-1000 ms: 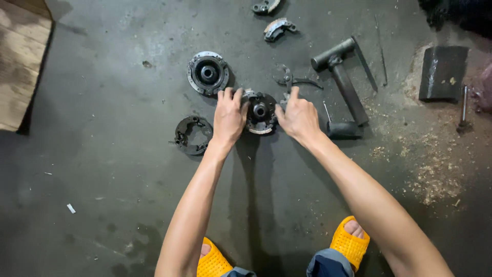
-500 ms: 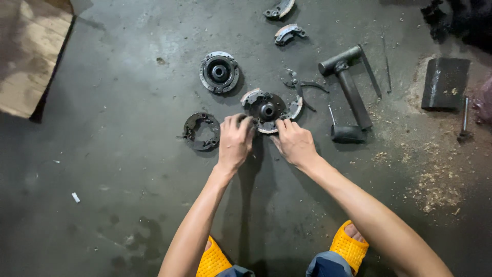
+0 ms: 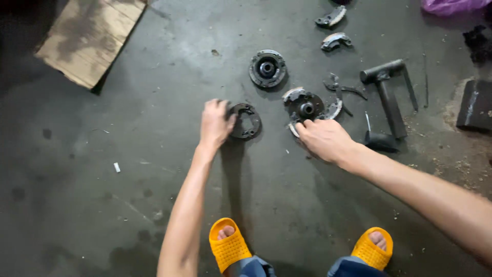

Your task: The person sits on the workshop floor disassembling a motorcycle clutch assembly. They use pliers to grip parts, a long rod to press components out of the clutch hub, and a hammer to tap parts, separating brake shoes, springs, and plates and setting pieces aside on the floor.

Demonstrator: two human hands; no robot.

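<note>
My left hand [image 3: 215,123] lies with fingers curled on the edge of a dark ring-shaped plate [image 3: 245,120], flat on the concrete floor [image 3: 128,205]; whether they pinch it I cannot tell. My right hand [image 3: 324,139], fingers bent, touches the near rim of a round hub with curved shoes [image 3: 307,109]. Beyond: a second round hub [image 3: 267,67], two loose curved shoes [image 3: 333,28], a dark T-shaped tool [image 3: 387,97]. Far left: cardboard [image 3: 89,38].
</note>
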